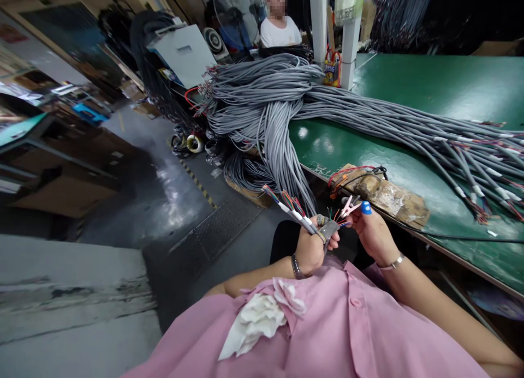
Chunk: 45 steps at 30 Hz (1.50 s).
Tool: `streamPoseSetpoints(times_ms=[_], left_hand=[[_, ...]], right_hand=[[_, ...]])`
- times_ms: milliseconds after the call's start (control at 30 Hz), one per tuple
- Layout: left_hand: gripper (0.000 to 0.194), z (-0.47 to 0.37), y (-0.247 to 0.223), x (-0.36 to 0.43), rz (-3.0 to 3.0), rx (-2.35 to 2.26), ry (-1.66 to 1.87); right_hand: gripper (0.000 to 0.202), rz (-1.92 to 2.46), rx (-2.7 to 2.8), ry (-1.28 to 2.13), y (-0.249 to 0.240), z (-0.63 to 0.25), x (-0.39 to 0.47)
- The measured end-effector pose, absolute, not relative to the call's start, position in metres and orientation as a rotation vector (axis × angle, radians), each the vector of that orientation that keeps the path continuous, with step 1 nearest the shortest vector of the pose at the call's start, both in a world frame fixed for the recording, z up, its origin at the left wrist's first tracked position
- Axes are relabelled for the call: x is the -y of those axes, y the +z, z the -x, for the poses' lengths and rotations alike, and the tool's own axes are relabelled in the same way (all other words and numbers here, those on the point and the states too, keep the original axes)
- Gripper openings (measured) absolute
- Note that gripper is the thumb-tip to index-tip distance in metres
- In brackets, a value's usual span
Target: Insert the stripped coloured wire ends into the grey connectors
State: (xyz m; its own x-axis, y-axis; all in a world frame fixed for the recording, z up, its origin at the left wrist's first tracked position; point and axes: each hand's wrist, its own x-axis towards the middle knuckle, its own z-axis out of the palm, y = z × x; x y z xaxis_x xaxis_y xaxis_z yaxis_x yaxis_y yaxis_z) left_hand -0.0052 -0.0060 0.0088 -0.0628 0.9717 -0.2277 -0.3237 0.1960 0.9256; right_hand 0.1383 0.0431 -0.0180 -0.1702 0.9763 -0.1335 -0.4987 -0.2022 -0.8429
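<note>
My left hand [310,249] is closed round the ends of several grey cables [301,217], whose thin coloured wires fan out at the tips. Grey coverings sit on some of its fingers. Just to the right, my right hand [374,233] is closed, with blue tape [365,207] on one digit. A small pale pink clip-like piece [349,208] shows at its fingertips, close to coloured wires [336,217] that stick out of my left hand. Whether the fingertips also pinch a wire is too small to tell.
A thick bundle of grey cables [282,89] lies over the green table [409,78] and hangs off its left edge. A worn wooden block [395,198] with wires sits at the near edge. Behind is a person [280,31] in white.
</note>
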Motion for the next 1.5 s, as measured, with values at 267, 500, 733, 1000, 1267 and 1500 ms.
streamPoseSetpoints(times_ms=[267, 500, 733, 1000, 1267, 1500], left_hand=[[0.026, 0.004, 0.003, 0.003, -0.814, -1.185, 1.232], [0.027, 0.007, 0.001, 0.008, -0.817, -1.188, 1.215], [0.024, 0.012, 0.005, 0.012, -0.75, -1.107, 1.31], [0.023, 0.008, 0.011, 0.004, -0.669, -1.129, 1.288], [0.024, 0.006, 0.01, 0.002, -0.694, -1.131, 1.258], [0.024, 0.006, 0.007, 0.0, -0.686, -1.172, 1.228]], right_hand=[[0.036, 0.738, 0.629, 1.79, -0.014, -0.13, -0.052], [0.035, 0.687, 0.57, 1.843, -0.017, -0.132, -0.047], [0.034, 0.717, 0.615, 1.947, -0.007, -0.139, -0.046], [0.031, 0.787, 0.717, 1.805, -0.013, -0.139, -0.046], [0.038, 0.847, 0.865, 1.619, -0.03, -0.138, -0.049], [0.025, 0.669, 0.551, 1.753, -0.025, -0.131, -0.054]])
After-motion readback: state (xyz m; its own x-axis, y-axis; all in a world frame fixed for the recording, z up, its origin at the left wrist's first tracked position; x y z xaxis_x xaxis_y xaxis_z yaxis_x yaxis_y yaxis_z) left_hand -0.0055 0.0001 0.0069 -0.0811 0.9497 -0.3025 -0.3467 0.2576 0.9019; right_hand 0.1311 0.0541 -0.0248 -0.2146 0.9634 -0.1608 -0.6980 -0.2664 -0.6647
